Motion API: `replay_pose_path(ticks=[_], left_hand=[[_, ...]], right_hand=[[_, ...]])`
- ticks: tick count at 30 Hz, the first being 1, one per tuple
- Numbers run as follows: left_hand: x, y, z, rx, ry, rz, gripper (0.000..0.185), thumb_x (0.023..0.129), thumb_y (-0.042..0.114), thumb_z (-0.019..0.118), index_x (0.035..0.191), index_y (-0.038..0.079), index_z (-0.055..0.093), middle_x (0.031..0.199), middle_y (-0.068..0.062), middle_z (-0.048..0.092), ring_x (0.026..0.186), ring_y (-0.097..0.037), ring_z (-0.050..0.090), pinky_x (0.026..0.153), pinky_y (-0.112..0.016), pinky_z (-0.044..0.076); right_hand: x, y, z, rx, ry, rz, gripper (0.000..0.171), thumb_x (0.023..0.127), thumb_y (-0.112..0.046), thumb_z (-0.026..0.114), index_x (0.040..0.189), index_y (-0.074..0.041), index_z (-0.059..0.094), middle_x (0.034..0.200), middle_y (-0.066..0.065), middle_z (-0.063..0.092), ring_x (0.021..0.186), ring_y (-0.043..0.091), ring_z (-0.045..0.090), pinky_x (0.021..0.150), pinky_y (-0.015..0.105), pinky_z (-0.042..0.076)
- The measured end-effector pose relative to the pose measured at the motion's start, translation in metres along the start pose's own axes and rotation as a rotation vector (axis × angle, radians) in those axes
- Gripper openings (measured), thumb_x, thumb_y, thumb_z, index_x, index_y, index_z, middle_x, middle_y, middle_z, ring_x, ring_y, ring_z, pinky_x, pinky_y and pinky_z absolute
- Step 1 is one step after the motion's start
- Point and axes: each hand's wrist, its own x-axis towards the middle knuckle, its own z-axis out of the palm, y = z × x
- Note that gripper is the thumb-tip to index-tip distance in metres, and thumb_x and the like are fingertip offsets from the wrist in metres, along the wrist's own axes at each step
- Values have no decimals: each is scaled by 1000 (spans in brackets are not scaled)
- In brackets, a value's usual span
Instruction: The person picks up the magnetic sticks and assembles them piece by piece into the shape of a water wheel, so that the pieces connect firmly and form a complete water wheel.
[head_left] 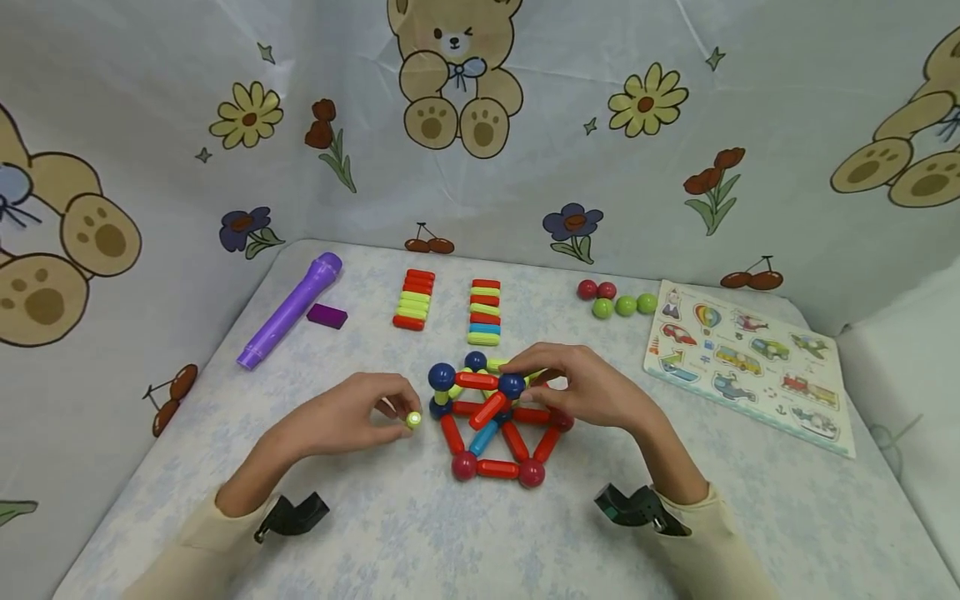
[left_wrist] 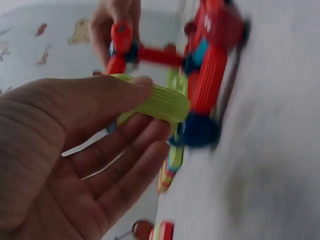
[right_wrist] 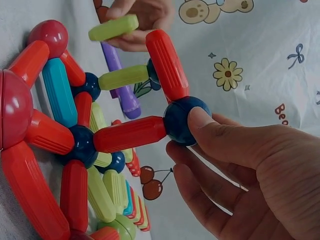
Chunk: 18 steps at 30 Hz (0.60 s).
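A structure point(head_left: 495, 417) of red, blue and yellow-green magnetic rods joined by dark blue and red balls stands on the table's middle. My left hand point(head_left: 375, 412) pinches a yellow-green rod point(head_left: 413, 419) point(left_wrist: 155, 102) point(right_wrist: 114, 27) just left of the structure, its end pointing at the camera. My right hand point(head_left: 577, 387) holds the raised dark blue ball point(head_left: 512, 385) point(right_wrist: 184, 120) at the structure's top, thumb on the ball in the right wrist view. Red rods point(right_wrist: 165, 62) meet at that ball.
Two rows of spare rods point(head_left: 414, 298) point(head_left: 484, 312) lie behind the structure. A purple torch point(head_left: 288, 311) and a purple block point(head_left: 327, 316) sit at the back left. Red and green balls point(head_left: 615, 298) and a vehicle puzzle board point(head_left: 742, 362) lie at the right.
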Motion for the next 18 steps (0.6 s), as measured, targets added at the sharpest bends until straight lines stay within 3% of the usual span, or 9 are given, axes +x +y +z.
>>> replay_pose_path(ticks=[3,7,13,18], left_hand=[[5,11,15,-129,-37,34,21,96,11,82,113,19,72,107,10,72,103,-10,71,89,-30,63],[16,19,31,-216,-59,79,20,97,12,82,114,18,73,108,9,73,101,-9,72,88,-30,63],[23,20,45,-265,-79,95,20,97,14,83,114,17,74,110,6,71,96,-8,74,87,-29,64],[25,20,50,-282,-75,98,18,98,15,82,114,17,74,111,5,71,97,-8,74,87,-31,64]], right_hand=[[1,0,0,14,-2,6,43,99,-6,78,140,-11,72,137,-2,71,125,21,66,103,46,59],[0,1,-2,22,-2,-5,44,99,-7,79,142,-13,71,140,1,70,127,24,66,104,46,59],[-4,8,-10,-2,37,-4,47,98,-5,78,144,-11,69,137,11,72,120,33,71,102,44,60],[-6,27,-21,-60,148,35,41,101,-1,74,141,-9,70,133,11,74,119,30,73,100,46,61]])
